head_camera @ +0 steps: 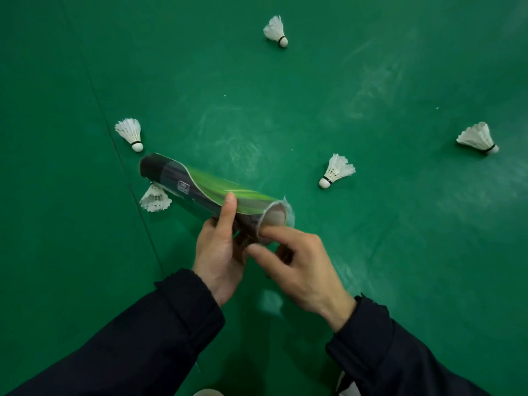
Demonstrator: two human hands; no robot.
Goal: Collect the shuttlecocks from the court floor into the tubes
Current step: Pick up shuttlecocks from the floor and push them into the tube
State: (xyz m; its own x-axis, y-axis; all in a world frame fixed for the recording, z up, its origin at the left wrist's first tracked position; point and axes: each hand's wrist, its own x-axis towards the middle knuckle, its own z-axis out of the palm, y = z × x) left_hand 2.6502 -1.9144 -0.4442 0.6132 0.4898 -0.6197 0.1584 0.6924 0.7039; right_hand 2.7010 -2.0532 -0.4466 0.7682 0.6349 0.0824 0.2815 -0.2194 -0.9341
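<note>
Far out to the left of the left hand [220,252] a shuttlecock [131,134] lies on the green court floor [371,252], cork toward the person, and a second one [155,198] sits just beyond that hand, partly hidden under the far end of the tube [205,192]. The left hand wraps the tube near its open mouth, thumb laid over the green print, holding it tilted with the mouth toward the right hand [297,264]. The right hand's fingers are curled at the mouth's rim and seem to press a white shuttlecock [278,217] inside; its feathers show at the rim. To do this well, I judge the cork should lead, the push stay gentle and straight along the tube so feathers do not crush, and the left grip stay firm. Beyond the right hand another shuttlecock [337,170] lies near, one [276,31] lies far ahead, and one [477,137] well off to the right. The tube bears a small grey label, too blurred to read; no brand is legible.
</note>
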